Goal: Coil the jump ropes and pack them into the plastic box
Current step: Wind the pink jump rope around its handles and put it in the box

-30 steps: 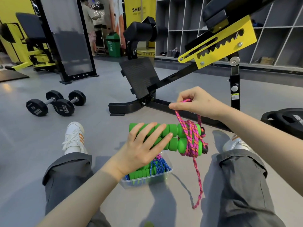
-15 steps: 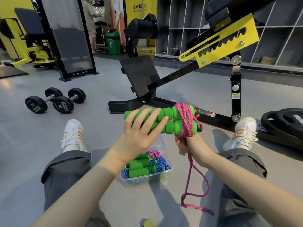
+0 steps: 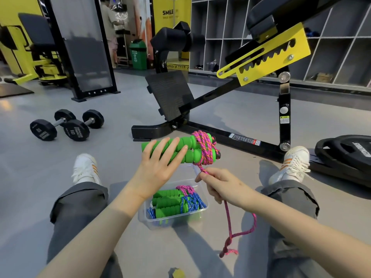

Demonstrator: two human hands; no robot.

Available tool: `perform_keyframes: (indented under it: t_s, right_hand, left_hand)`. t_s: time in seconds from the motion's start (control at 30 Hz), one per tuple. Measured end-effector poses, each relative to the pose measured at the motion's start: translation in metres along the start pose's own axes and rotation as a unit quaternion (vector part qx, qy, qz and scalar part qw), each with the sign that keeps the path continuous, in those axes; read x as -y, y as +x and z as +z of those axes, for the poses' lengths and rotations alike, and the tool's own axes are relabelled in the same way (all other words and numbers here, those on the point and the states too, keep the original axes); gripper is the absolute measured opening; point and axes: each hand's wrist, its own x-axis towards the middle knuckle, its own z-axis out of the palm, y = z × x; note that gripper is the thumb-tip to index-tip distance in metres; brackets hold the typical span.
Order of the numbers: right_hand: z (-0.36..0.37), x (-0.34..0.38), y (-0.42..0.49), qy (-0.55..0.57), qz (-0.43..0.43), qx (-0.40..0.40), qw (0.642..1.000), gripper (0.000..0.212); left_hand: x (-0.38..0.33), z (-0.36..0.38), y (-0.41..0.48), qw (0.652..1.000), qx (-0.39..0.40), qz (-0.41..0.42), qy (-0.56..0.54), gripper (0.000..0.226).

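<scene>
Pink jump rope (image 3: 205, 146) mid-frame, raised above plastic box (image 3: 149, 220): cord wound round right end of paired green foam handles (image 3: 187, 155). Left hand (image 3: 158, 170) clamped on handles, fingers spread across front, thumb hidden. Right hand (image 3: 219, 186) just below wraps, pinching cord between thumb and fingertips; loose tail (image 3: 239, 234) hanging to floor at lower right. Box on grey floor between legs, holding coiled blue and pink ropes (image 3: 188, 199). Dumbbells (image 3: 66, 126) at left, weight plates (image 3: 345, 153) at right edge, bench frame (image 3: 220, 135) behind.
</scene>
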Motion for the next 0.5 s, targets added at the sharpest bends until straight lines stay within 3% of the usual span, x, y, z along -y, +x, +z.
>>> perform_keyframes:
  t_s: [0.17, 0.37, 0.5]
  right_hand:
    - [-0.023, 0.033, 0.011, -0.088, -0.014, 0.044, 0.995, 0.027]
    - [-0.051, 0.057, 0.045, -0.191, 0.011, 0.19, 0.963, 0.016]
    - [-0.062, 0.054, 0.069, -0.203, 0.034, 0.212, 0.955, 0.01]
  left_hand:
    - [0.018, -0.004, 0.011, 1.0, -0.01, -0.005, 0.027, 0.04]
    - [0.031, 0.008, -0.002, 0.999, -0.008, -0.013, 0.036, 0.042]
    - [0.026, 0.02, -0.01, 0.999, 0.018, -0.027, 0.019, 0.045]
